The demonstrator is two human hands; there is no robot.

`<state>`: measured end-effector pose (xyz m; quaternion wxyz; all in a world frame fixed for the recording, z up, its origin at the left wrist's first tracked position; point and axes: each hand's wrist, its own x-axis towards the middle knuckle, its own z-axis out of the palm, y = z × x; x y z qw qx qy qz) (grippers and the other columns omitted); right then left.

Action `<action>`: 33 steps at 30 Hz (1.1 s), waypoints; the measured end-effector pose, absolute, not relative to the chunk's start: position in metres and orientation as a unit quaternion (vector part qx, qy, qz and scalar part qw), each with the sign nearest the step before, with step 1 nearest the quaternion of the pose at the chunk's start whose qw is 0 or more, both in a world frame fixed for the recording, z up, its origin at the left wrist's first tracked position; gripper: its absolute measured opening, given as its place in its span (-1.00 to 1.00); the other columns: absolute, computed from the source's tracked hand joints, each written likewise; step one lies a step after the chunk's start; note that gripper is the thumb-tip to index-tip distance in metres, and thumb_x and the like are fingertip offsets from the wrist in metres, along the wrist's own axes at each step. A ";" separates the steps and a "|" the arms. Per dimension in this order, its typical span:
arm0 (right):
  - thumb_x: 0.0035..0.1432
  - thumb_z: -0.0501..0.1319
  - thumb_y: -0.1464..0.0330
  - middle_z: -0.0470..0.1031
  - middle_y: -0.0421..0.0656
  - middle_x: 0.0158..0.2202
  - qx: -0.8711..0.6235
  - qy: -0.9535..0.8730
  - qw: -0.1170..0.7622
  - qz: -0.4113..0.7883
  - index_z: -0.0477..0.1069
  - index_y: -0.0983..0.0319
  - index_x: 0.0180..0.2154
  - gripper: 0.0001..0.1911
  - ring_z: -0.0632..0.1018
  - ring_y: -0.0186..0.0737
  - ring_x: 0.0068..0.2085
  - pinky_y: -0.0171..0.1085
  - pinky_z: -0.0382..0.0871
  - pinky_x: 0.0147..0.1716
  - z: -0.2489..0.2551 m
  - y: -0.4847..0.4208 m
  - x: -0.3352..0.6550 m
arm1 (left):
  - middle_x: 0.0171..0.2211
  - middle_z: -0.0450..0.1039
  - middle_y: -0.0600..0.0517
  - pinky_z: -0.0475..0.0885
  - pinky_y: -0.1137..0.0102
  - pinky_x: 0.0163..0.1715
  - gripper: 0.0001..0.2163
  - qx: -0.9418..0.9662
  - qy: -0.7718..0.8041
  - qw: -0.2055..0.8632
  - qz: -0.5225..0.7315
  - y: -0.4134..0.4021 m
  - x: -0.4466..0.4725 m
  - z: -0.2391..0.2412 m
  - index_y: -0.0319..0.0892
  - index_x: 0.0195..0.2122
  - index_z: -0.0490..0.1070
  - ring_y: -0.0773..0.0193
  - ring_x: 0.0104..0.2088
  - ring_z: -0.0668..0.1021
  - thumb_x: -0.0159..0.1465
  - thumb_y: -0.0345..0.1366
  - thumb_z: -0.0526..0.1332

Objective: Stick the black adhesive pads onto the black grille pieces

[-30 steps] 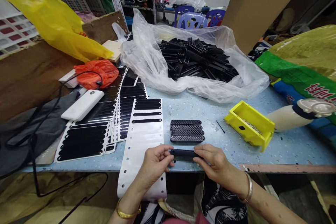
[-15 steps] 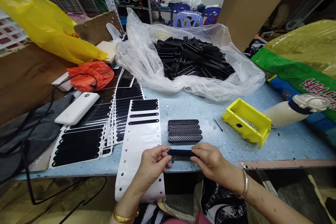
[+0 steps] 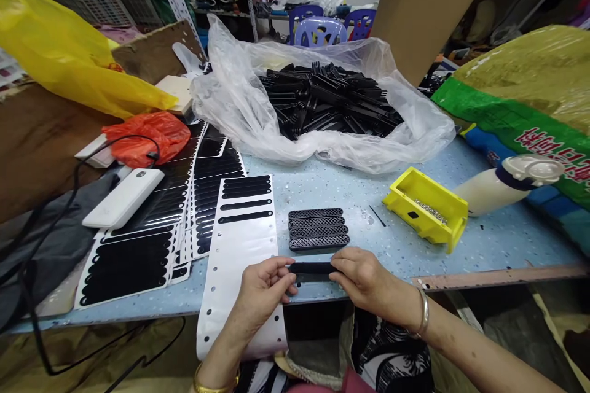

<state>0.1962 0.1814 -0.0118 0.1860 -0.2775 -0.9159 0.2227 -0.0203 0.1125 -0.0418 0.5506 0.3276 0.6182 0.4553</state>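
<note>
Between my two hands a black strip-shaped piece (image 3: 313, 268) is held level near the table's front edge. My left hand (image 3: 266, 279) pinches its left end, and my right hand (image 3: 357, 273) grips its right end with thumb and fingers. Just beyond it, several black textured bars (image 3: 319, 229) lie side by side. Left of these is a white backing sheet (image 3: 242, 258) with black adhesive strips (image 3: 246, 203) at its far end and rows of holes; my left forearm crosses its near part.
A clear plastic bag (image 3: 295, 150) full of black plastic parts (image 3: 332, 98) stands behind. To the right are a yellow bin (image 3: 426, 209) with small metal pieces and a bottle (image 3: 493, 190). Strip sheets (image 3: 129, 264) and a white power bank (image 3: 123, 198) lie left.
The whole view has shifted slightly, so the table things appear further left. Both hands keep hold of the black strip-shaped piece, in nearly the same pose.
</note>
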 end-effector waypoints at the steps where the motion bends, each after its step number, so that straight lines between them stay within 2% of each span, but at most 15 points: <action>1: 0.28 0.12 0.45 0.47 -0.07 -0.39 -0.276 -0.917 0.184 0.223 0.46 0.29 -0.31 -0.84 0.51 -0.20 -0.31 -0.26 0.44 -0.30 -0.012 0.182 0.196 | -0.62 0.42 0.10 0.45 0.48 -0.69 -0.67 0.328 0.618 0.550 0.455 0.113 -0.020 -0.042 -0.29 -0.25 0.51 0.26 -0.60 0.56 -0.02 -0.24 0.36; 11: 0.24 0.13 0.50 0.47 -0.04 -0.39 -0.270 -0.918 0.173 0.233 0.46 0.33 -0.32 -0.86 0.50 -0.16 -0.32 -0.22 0.43 -0.31 -0.015 0.184 0.196 | -0.62 0.45 0.08 0.45 0.48 -0.67 -0.67 0.333 0.618 0.555 0.446 0.114 -0.022 -0.040 -0.28 -0.25 0.51 0.25 -0.59 0.57 -0.02 -0.21 0.38; 16: 0.24 0.11 0.49 0.47 -0.04 -0.40 -0.274 -0.918 0.165 0.234 0.46 0.33 -0.35 -0.83 0.48 -0.16 -0.34 -0.21 0.42 -0.32 -0.014 0.185 0.195 | -0.64 0.48 0.02 0.42 0.48 -0.70 -0.65 0.335 0.636 0.539 0.439 0.117 -0.020 -0.034 -0.29 -0.31 0.52 0.25 -0.62 0.56 0.07 -0.06 0.29; 24: 0.24 0.11 0.50 0.47 -0.02 -0.40 -0.268 -0.917 0.181 0.235 0.46 0.35 -0.34 -0.83 0.48 -0.15 -0.34 -0.20 0.42 -0.33 -0.014 0.184 0.195 | -0.70 0.43 0.06 0.32 0.55 -0.77 -0.65 0.298 0.663 0.538 0.427 0.124 -0.013 -0.032 -0.27 -0.43 0.48 0.32 -0.70 0.51 -0.01 -0.03 0.32; 33: 0.23 0.11 0.49 0.47 -0.04 -0.41 -0.263 -0.918 0.190 0.228 0.45 0.33 -0.34 -0.84 0.47 -0.15 -0.34 -0.20 0.42 -0.33 -0.016 0.185 0.196 | -0.72 0.42 0.06 0.30 0.56 -0.79 -0.64 0.281 0.668 0.536 0.433 0.124 -0.011 -0.031 -0.27 -0.44 0.47 0.30 -0.71 0.50 -0.08 -0.04 0.36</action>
